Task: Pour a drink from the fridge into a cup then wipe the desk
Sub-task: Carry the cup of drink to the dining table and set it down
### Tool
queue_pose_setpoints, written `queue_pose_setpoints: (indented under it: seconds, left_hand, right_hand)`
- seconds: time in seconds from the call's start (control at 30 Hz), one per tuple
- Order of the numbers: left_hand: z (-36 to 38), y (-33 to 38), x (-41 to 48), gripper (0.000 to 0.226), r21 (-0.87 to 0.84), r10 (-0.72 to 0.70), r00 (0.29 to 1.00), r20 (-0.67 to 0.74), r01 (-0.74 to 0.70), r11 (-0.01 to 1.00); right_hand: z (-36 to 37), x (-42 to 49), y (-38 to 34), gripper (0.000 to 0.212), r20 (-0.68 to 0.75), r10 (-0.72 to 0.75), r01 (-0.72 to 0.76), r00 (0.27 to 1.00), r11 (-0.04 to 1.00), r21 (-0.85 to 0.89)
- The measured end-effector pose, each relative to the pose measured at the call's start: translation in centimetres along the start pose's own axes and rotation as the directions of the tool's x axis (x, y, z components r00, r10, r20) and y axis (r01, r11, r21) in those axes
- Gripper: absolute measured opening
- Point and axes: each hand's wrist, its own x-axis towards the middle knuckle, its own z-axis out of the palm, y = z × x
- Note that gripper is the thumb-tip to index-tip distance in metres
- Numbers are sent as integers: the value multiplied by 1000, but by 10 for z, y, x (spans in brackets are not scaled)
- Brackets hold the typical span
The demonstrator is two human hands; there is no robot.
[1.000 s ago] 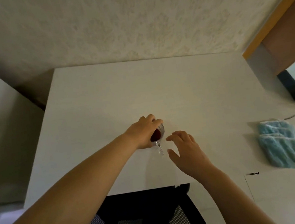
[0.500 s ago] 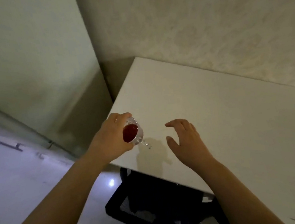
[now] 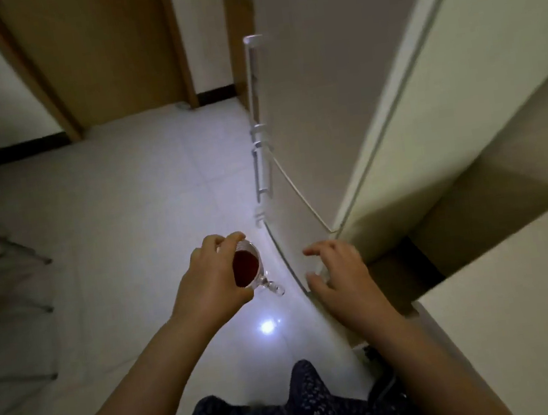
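Gripping clear glass cup [image 3: 251, 269] w/ dark red drink, left hand [image 3: 211, 282], right hand [image 3: 340, 269] loose, holding nothing

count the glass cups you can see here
1: a glass cup of dark red drink, gripped by the left hand over the floor. No other cup shows.

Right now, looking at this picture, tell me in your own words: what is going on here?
A person stands by a fridge. The left hand grips a glass cup of red drink from above, over the tiled floor. The right hand holds nothing, fingers spread close to the fridge's lower door; contact is unclear. The white desk lies to the right.
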Motion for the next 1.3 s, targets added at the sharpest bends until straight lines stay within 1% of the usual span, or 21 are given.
queue_pose_setpoints:
  seconds: [0.07, 0.13, 0.27, 0.37, 0.47, 0.53, 0.6, 0.73, 0.8, 0.9, 0.97, 1.0, 1.07, 1.2, 1.3]
  left_hand:
    - [-17, -42, -7, 80, -3, -93, 994, -58, 93, 996]
    - [-32, -81, -13, 81, -9, -194, 976, -104, 194, 981]
    - [-55, -148, -23, 80, -64, -378, 909, -176, 372, 926]
    - [-70, -196, -27, 79, -113, -503, 835, -224, 491, 864]
    - [-87, -248, -20, 73, -178, -599, 754, -270, 572, 801]
    - [-100, -281, -12, 66, -209, -665, 694, -277, 631, 747]
    - [-115, -310, -4, 64, -255, -728, 628, -276, 682, 685]
    - [-150, -349, 4, 49, -347, -799, 500, -334, 723, 598]
    - [-169, -362, 1, 48, -405, -827, 436, -356, 726, 556]
    - [-189, -382, -10, 62, -427, -860, 330, -389, 763, 486]
    - [-202, -398, -16, 74, -444, -894, 238, -379, 801, 401]
    - [-209, -408, -21, 76, -452, -907, 206, -369, 813, 368]
    - [-221, -428, -32, 75, -464, -917, 171, -359, 821, 334]
    - [-238, -479, -59, 80, -525, -932, 100, -348, 803, 283]
    - [-251, -520, -78, 80, -575, -941, 47, -335, 781, 244]
  right_hand:
    - [26, 29, -35, 33, 91, -115, 115, 989, 993, 8]
    - [48, 57, -67, 33, 173, -201, 200, 964, 980, 25]
    - [94, 112, -127, 34, 308, -351, 342, 884, 936, 85]
    - [133, 156, -170, 34, 394, -453, 444, 800, 888, 119]
    - [173, 206, -212, 34, 436, -558, 551, 706, 819, 157]
    - [197, 243, -242, 35, 461, -610, 608, 644, 774, 175]
    - [217, 276, -275, 34, 483, -649, 648, 588, 735, 199]
    - [254, 330, -344, 34, 512, -741, 735, 434, 620, 275]
    - [272, 345, -378, 34, 526, -775, 767, 350, 559, 314]
    - [298, 353, -424, 34, 546, -805, 786, 233, 487, 381]
    - [319, 354, -451, 34, 544, -823, 794, 164, 438, 422]
    - [330, 353, -465, 34, 540, -830, 801, 136, 413, 433]
    - [352, 351, -494, 35, 540, -836, 814, 92, 376, 443]
    - [397, 343, -552, 35, 554, -832, 816, 21, 335, 472]
    - [428, 335, -596, 34, 589, -808, 834, -24, 308, 457]
